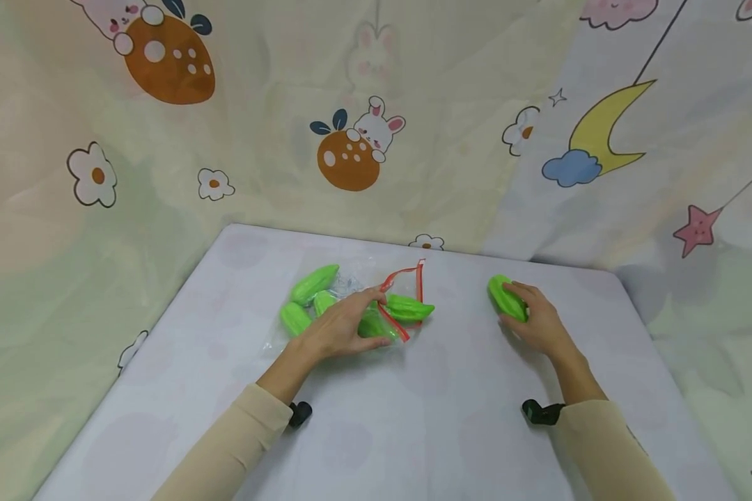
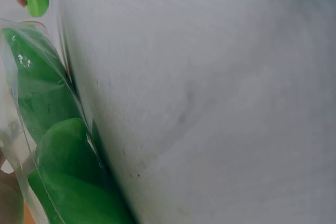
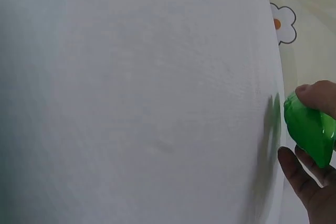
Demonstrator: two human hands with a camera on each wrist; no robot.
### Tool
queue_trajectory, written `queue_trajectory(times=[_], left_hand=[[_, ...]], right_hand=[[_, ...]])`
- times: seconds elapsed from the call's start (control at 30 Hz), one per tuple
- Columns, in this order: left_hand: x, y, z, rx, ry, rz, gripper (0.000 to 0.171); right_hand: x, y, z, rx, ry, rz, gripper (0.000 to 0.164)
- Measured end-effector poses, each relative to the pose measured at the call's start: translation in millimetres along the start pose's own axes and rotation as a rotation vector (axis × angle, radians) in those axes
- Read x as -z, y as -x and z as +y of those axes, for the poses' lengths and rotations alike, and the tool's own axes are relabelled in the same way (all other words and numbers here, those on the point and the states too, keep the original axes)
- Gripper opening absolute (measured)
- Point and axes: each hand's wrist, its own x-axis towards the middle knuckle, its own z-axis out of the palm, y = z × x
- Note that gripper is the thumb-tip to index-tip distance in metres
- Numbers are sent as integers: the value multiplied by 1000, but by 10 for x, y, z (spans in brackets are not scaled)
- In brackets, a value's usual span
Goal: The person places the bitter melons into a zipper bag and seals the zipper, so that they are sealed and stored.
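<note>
A clear zip bag point(image 1: 351, 282) with a red seal strip lies on the table, holding several bright green toy vegetables point(image 1: 313, 284) shaped like bitter melons. One green piece point(image 1: 407, 308) reaches out through the bag's mouth. My left hand point(image 1: 345, 323) grips across the bag near that mouth, its fingers at the far side and thumb at the near side. To the right, my right hand point(image 1: 539, 321) holds another green toy bitter melon point(image 1: 504, 298) between thumb and fingers. Its bumpy side and pointed tip show in the right wrist view, close over the table.
A white cloth-covered table point(image 1: 445, 417) carries everything. Behind it hangs a pale curtain point(image 1: 263, 139) printed with rabbits, flowers and a moon. Dark wrist-camera mounts point(image 1: 542, 412) sit at both sleeve cuffs.
</note>
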Motion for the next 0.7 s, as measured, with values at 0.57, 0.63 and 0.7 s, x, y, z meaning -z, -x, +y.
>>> queue_trajectory(times=[0.57,0.63,0.7], left_hand=[[25,25,1,-5,7,10,67],[27,23,0,-5,7,16,67],[29,22,1,-6,9,14,67]], right_hand=[[-126,88,-144,43,-108,45,59],[-130,98,-179,53,-118,38,60],[-132,106,-218,64,-127,25,60]])
